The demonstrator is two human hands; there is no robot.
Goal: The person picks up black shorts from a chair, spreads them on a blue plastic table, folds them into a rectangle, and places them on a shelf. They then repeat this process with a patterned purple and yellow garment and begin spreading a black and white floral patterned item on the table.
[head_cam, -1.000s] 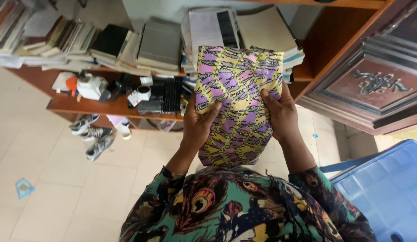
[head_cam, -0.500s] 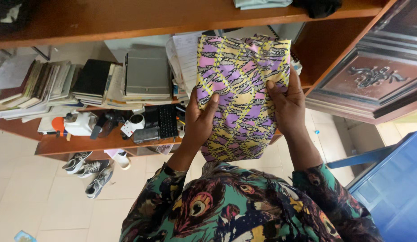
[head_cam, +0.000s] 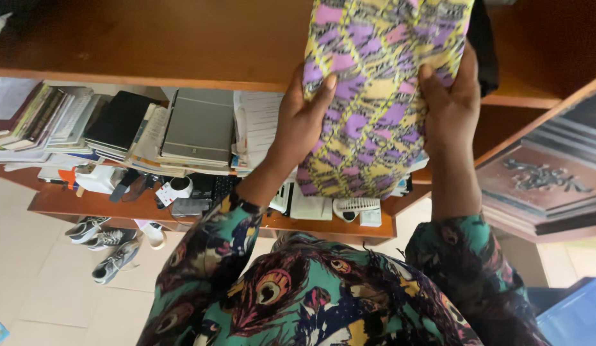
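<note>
Holding a folded cloth (head_cam: 381,96) printed in purple, yellow and pink with black zigzag marks, both hands have it raised in front of a wooden shelf unit, its top edge cut off by the upper border of the view. The left hand (head_cam: 304,125) has its grip closed on the cloth's left edge, thumb lying across the front of the fabric and the other fingers hidden behind it; the right hand (head_cam: 453,106) has its grip closed on the right edge in the same way, thumb on the front near the upper corner. The cloth hangs upright between the two hands, overlapping the front of the upper shelf board (head_cam: 150,45) and reaching down past the shelf below. A dark item (head_cam: 483,51) sits on the upper shelf just behind the right hand, too hidden to identify. On the middle shelf, left of the cloth, lie stacks of books and notebooks (head_cam: 112,125) with a grey folder (head_cam: 198,125) on top and loose papers (head_cam: 256,128) beside it. The lower shelf (head_cam: 336,227) carries small clutter, including a white roll of tape (head_cam: 180,186) and a white comb-like object (head_cam: 355,206). Grey sneakers (head_cam: 106,247) lie on the tiled floor (head_cam: 35,288) at lower left. A carved brown door panel (head_cam: 541,186) stands at right, and a blue plastic bin (head_cam: 573,317) shows at the lower right corner. The person's sleeves (head_cam: 208,256) are teal with a peacock-feather print.
</note>
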